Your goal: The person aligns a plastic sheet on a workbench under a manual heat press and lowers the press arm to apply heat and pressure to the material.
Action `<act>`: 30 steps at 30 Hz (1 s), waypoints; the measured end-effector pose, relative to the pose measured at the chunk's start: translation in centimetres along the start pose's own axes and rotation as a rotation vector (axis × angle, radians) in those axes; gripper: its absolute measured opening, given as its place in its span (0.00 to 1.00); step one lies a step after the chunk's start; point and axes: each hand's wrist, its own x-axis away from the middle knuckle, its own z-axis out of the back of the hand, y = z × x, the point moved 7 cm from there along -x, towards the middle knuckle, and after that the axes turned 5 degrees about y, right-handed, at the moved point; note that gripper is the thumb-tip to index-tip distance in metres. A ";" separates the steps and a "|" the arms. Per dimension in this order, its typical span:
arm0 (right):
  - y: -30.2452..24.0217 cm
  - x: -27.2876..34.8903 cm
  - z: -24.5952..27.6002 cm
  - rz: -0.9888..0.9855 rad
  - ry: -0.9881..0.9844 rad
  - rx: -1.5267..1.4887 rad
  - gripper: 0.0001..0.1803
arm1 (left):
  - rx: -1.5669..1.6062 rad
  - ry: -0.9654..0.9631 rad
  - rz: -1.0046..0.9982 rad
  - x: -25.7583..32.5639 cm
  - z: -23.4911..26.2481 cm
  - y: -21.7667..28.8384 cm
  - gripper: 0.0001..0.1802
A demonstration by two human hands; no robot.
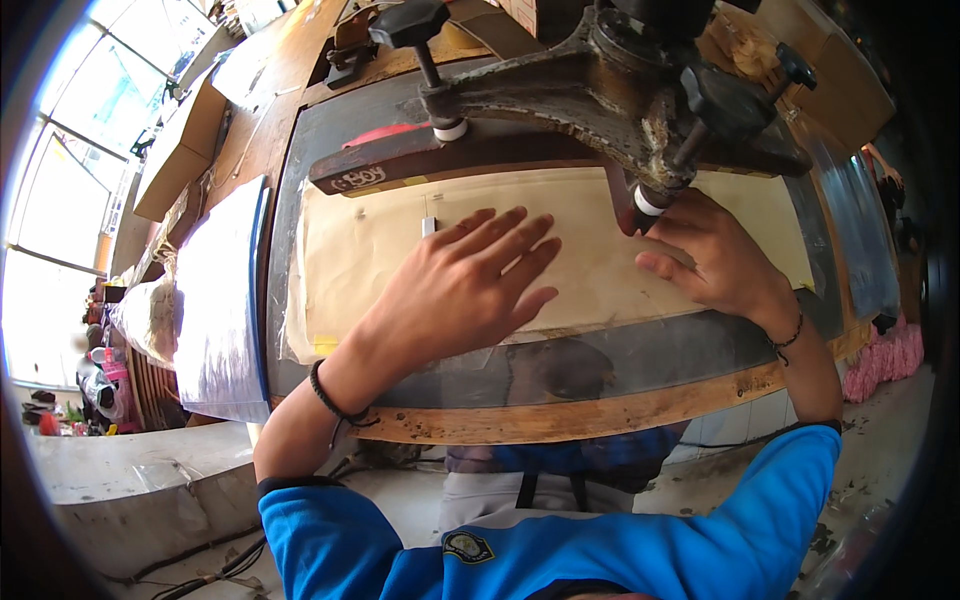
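A cream-coloured sheet (590, 275) lies over the dark flat bed of the table. My left hand (455, 275) is palm down over its left-centre part, fingers spread and nothing in them. Just beyond that hand sits a small silvery metal piece (429, 227) on the sheet. My right hand (725, 265) is at the sheet's right side, beside the lower end of a clamp screw (650, 203). Its thumb stands apart, and some of its fingers are hidden behind the clamp. Above the sheet's far edge runs a dark metal bar (510, 160), held by a worn metal bracket (560, 95).
Black knobs (410, 22) rise from the bracket. A stack of clear plastic sheets (220, 300) lies left, with more plastic (855, 230) at right. Cardboard boxes (180, 150) stand far left. A wooden strip (560, 415) edges the table's front. Pink material (885, 362) is at right.
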 end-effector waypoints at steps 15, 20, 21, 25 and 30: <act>4.2 1.6 -1.4 -0.197 -0.131 0.247 0.34 | -0.035 -0.079 0.355 1.5 -2.4 -5.0 0.33; 4.0 1.3 -1.4 -0.237 -0.172 0.192 0.29 | -0.018 -0.070 0.365 1.3 -1.8 -4.7 0.33; 3.5 1.2 -1.0 -0.224 -0.159 0.198 0.31 | -0.013 -0.067 0.363 1.3 -1.6 -4.7 0.33; 3.0 1.3 -0.5 -0.165 -0.116 0.280 0.37 | -0.064 -0.037 0.361 1.4 -1.5 -4.4 0.33; 3.1 1.4 -0.7 -0.177 -0.150 0.321 0.39 | -0.065 -0.031 0.357 1.5 -1.5 -4.4 0.33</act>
